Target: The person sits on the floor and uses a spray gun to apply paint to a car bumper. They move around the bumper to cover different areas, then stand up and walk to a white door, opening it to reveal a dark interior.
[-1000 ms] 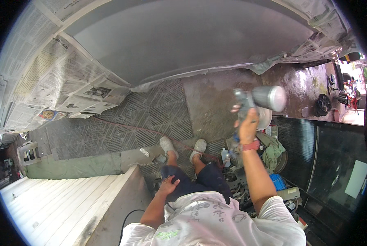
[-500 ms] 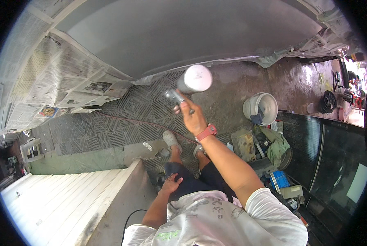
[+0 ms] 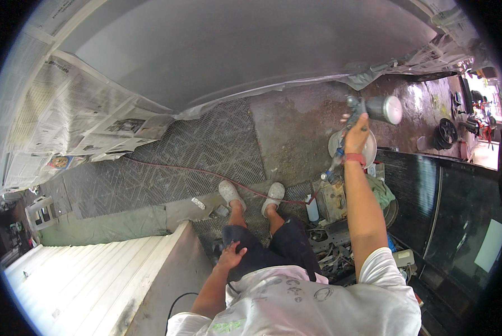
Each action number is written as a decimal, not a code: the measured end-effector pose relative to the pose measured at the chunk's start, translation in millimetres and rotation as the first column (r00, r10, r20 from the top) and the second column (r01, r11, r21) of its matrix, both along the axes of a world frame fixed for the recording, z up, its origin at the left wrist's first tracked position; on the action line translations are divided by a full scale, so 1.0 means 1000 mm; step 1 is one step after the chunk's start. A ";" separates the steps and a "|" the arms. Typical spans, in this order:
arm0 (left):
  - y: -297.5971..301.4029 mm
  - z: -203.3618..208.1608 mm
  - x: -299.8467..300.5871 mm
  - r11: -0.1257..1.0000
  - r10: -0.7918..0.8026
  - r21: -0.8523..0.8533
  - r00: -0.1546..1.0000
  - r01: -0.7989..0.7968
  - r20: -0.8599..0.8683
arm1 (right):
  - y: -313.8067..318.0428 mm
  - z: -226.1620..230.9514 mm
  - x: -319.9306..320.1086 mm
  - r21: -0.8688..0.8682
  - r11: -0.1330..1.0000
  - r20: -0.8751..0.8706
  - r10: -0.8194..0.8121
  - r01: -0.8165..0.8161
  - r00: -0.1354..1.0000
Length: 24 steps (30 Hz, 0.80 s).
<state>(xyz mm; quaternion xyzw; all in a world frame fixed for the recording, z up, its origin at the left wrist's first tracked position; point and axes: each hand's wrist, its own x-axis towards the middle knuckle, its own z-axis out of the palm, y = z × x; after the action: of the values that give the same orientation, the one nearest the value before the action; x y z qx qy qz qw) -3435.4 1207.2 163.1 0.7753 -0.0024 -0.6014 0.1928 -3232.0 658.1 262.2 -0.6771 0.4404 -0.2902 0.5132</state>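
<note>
Gripping a spray gun (image 3: 375, 108), the right hand (image 3: 356, 135) reaches out rightward, partly hiding a whitish bucket (image 3: 370, 148). Well apart from it, the left hand (image 3: 231, 257) rests on the dark shorts (image 3: 245, 238), holding nothing visible.

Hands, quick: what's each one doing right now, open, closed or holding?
Left hand: open, resting on the dark shorts.
Right hand: closed, holding the spray gun.
</note>
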 end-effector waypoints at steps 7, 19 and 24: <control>0.003 -0.001 -0.005 1.000 0.001 -0.018 1.000 -0.001 -0.008 | -0.009 -0.021 0.008 -0.033 0.968 0.004 -0.250 0.250 0.968; -0.005 0.005 -0.002 1.000 -0.001 0.007 1.000 0.001 -0.017 | 0.210 -0.061 0.051 0.127 0.900 0.009 0.418 -0.416 0.908; -0.009 0.004 -0.001 0.999 -0.008 0.037 0.999 0.010 -0.039 | 0.263 -0.050 0.066 0.181 0.727 0.163 0.642 -0.662 0.749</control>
<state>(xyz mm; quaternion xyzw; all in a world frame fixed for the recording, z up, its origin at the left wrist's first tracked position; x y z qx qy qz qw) -3436.4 1198.5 167.2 0.7668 0.0091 -0.6173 0.1757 -3165.9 921.0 211.7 -0.7116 0.1812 -0.0691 0.6752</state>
